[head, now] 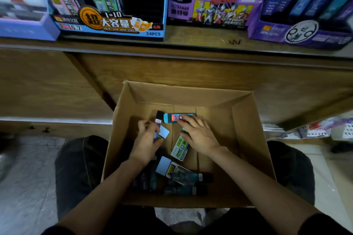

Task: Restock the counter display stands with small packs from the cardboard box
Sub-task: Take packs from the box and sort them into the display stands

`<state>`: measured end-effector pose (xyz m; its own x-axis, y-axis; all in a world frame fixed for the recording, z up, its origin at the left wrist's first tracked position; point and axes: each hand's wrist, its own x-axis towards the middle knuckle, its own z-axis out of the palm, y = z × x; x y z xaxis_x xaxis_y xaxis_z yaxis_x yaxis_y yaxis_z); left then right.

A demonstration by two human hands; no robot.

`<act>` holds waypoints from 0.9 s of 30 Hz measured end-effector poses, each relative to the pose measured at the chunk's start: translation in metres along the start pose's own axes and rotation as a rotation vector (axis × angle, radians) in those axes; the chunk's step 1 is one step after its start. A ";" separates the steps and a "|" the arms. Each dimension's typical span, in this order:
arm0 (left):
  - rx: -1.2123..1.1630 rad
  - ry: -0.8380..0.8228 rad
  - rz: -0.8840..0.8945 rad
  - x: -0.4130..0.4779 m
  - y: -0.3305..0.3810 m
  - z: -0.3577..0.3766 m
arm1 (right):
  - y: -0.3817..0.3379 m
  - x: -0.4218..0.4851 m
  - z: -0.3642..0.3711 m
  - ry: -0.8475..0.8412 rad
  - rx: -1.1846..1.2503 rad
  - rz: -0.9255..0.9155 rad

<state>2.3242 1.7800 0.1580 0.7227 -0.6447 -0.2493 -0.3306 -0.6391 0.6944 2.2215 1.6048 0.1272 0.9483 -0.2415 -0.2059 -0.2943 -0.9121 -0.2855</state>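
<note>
**Both hands down among the packs**

Several small packs lay loose on the floor of the cardboard box [243, 139], which stood open at the centre of the view, between the person's dark-trousered knees [76, 168]. A heap of dark and teal packs [181, 178] was piled at the box's 6 o'clock end. A green-and-white pack [179, 148] lay near the middle, just beside the right wrist.

The left hand [146, 144], at 9 o'clock inside the box, had its fingers curled round a black-capped pack [159, 117] that stood up past the fingertips, with a pale-blue pack [164, 132] held against it. The right hand [198, 133], at 3 o'clock of the left, lay flat with its fingers stretched out, the tips touching a teal pack [172, 117] that lay crosswise at the 12 o'clock end.

Beyond the box rose a wooden cabinet front, and on the counter [200, 37] above it stood the display stands: a blue stand [114, 26] at 11 o'clock, a purple stand [210, 10] at 12 o'clock and a violet stand [298, 33] at 1 o'clock, each filled with upright packs.
</note>
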 end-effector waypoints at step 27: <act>-0.608 0.004 0.019 0.007 0.055 -0.036 | -0.012 -0.026 -0.132 0.444 1.211 0.373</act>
<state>2.3329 1.7547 0.2187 0.7230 -0.6510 -0.2314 0.0617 -0.2728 0.9601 2.2158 1.5782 0.2594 0.6791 -0.7066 -0.1989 -0.2415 0.0408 -0.9695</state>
